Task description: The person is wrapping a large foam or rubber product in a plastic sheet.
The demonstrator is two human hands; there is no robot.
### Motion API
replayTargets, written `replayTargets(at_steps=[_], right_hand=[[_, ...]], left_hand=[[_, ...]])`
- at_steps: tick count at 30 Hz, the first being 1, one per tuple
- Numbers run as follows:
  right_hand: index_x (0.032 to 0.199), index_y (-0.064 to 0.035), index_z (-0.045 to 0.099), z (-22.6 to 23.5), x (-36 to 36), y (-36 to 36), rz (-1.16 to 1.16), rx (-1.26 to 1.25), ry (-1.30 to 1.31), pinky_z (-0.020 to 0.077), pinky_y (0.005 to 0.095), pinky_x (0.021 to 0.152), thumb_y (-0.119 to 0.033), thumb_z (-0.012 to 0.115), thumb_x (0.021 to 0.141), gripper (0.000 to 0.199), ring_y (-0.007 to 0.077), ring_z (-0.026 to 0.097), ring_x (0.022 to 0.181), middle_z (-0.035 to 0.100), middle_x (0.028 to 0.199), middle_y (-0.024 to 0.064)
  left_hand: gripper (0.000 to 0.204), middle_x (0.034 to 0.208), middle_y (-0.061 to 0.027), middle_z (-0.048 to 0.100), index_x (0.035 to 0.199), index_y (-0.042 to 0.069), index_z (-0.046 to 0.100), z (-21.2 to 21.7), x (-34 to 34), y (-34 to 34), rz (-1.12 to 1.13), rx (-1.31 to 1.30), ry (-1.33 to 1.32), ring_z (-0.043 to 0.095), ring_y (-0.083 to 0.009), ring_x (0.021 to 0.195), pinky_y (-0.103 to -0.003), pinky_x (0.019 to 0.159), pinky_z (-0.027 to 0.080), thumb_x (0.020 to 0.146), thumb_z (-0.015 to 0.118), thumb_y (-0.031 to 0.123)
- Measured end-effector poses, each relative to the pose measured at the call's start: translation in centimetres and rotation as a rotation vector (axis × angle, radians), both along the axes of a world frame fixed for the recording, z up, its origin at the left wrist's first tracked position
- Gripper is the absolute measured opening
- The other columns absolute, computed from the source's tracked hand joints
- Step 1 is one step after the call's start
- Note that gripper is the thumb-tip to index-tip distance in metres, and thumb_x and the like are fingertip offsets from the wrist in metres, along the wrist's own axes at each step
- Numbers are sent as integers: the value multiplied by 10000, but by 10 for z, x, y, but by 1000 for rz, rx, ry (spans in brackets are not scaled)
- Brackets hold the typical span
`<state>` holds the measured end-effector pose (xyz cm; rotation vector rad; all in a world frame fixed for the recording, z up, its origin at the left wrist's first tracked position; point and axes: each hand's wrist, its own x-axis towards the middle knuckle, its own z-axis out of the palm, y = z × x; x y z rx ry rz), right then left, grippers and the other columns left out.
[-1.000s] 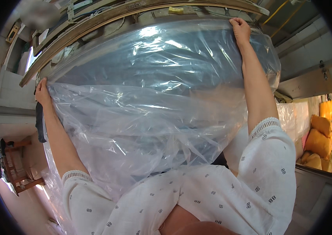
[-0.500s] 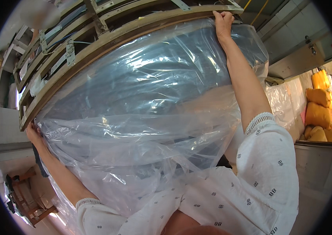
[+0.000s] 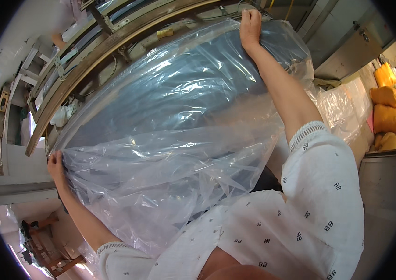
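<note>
A wide sheet of clear plastic film stretches between my two hands, wrinkled and shiny. My left hand pinches its far left corner, just below the end of a long wooden bar. At the far right, my right hand is closed on the film's far edge, arm reaching well out. The film's far edge lies close to the bar, with a gap showing between them. Its near part hangs in loose folds toward my body.
A frame with metal brackets runs along the far side. A small yellowish piece lies in the gap behind the film. Orange-yellow bundles are stacked at the right, near more clear plastic. A wooden stand is at lower left.
The wooden bar has come away from the film's edge, opening a gap. My left hand has moved right and slightly nearer, my right hand slightly left, both with the film.
</note>
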<state>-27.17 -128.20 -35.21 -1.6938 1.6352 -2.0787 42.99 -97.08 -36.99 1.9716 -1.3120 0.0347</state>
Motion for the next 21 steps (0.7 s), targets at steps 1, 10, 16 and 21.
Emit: replayTargets(at_steps=[1, 10, 16, 21], right_hand=[[862, -13, 490, -8, 1, 6, -25, -7, 4, 436, 361, 751, -236, 525, 841, 227, 274, 528, 822, 520, 855, 135], [1154, 12, 417, 25, 37, 125, 888, 864, -390, 406, 211, 531, -283, 694, 737, 581, 91, 510, 655, 550, 834, 38], [956, -64, 594, 49, 50, 182, 1114, 690, -140, 301, 175, 494, -205, 634, 793, 219, 15, 375, 576, 505, 690, -61], [1013, -43, 605, 43, 37, 201, 1181, 594, -69, 338, 179, 568, -130, 599, 794, 236, 11, 365, 582, 421, 622, -86]], left_hand=[[317, 710, 0, 528, 792, 25, 589, 30, 7, 21, 86, -4, -18, 456, -86, 678, -215, 596, 358, 831, 613, 340], [333, 1062, -51, 555, 1080, 24, 561, 144, -77, 236, 419, -520, 389, 496, -130, 926, -236, 786, 390, 855, 590, 268], [329, 837, -27, 596, 1016, 6, 579, 148, -108, 360, 764, -236, 363, 520, -156, 734, -263, 653, 400, 847, 581, 289], [236, 722, -125, 559, 832, -3, 614, 132, -93, 361, 616, 614, -528, 545, -255, 754, -360, 718, 439, 756, 648, 217]])
